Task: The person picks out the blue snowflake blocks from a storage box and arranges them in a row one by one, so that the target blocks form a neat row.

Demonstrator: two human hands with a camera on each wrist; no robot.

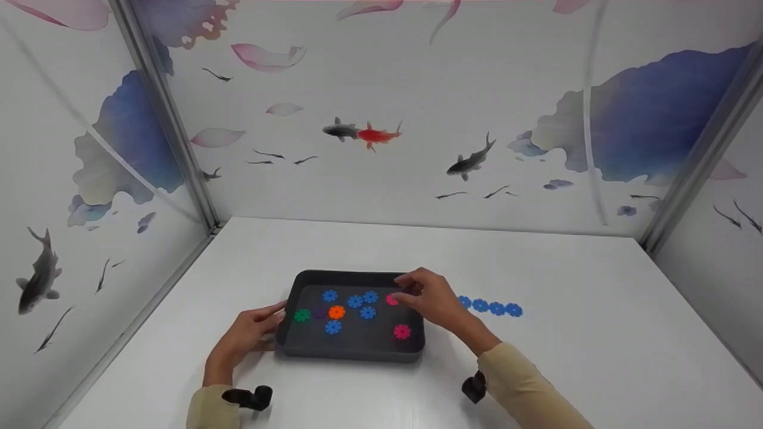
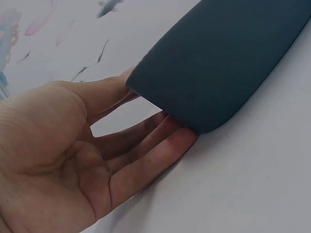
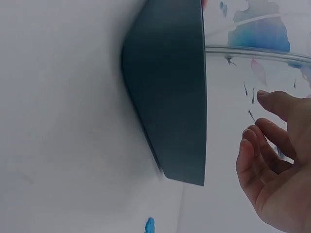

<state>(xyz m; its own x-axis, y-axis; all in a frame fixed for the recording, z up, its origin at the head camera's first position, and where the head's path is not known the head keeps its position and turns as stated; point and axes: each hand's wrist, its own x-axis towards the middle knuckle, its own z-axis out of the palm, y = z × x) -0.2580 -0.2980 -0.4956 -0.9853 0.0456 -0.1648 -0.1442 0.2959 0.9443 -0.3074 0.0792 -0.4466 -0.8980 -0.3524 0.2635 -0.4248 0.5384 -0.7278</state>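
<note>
A dark grey rectangular tray (image 1: 351, 356) stands on the table. My left hand (image 1: 245, 335) holds its left end, the thumb at the rim and the fingers under the bottom edge in the left wrist view. My right hand (image 1: 430, 298) hovers over the tray's right side, fingers loosely bent, thumb and fingertips apart; nothing shows between them in the right wrist view. Close by its fingertips lies a pink notched disc (image 1: 391, 299), partly hidden. Inside the tray are another pink disc (image 1: 402, 332), several blue discs (image 1: 333, 327), an orange disc (image 1: 337, 312), a green disc (image 1: 302, 315) and a purple disc (image 1: 320, 312).
To the right of the tray, a row of blue discs (image 1: 497, 308) lies on the white table (image 1: 572, 357), its near end partly behind the right hand. Printed panels (image 1: 393, 190) close off the back and both sides. Each wrist carries a black camera mount (image 1: 475, 387).
</note>
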